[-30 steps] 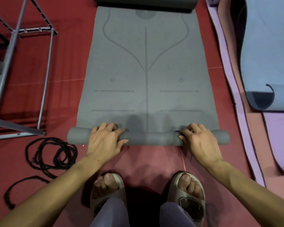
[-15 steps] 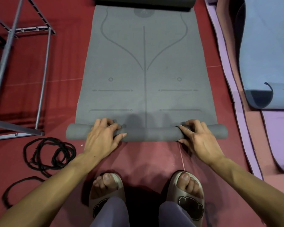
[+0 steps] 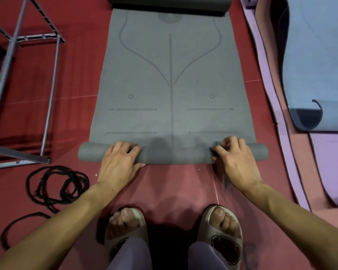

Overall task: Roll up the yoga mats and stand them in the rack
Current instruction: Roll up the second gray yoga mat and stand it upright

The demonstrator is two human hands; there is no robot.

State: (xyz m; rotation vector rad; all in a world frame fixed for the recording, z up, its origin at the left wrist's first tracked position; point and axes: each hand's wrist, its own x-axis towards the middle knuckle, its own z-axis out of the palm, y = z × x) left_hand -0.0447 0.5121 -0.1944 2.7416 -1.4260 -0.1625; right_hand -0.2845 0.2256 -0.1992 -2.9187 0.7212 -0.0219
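Your left hand (image 3: 119,162) and right hand (image 3: 235,162) both curl their fingers (image 3: 125,148) over the started roll of the grey yoga mat (image 3: 172,78), low in the frame's centre. The roll's long axis runs left to right; the flat length lies beyond your fingers, toward the top edge. Both hands sit about equally near. The rack (image 3: 23,78), upper left, appears empty, though only partly visible.

The grey yoga mat (image 3: 171,78), printed with darker alignment lines, lies flat on the floor beyond the fingers, its near end wound into a slim roll (image 3: 173,155) directly under them. Left of the fingers stands the grey metal rack (image 3: 47,98), well apart.
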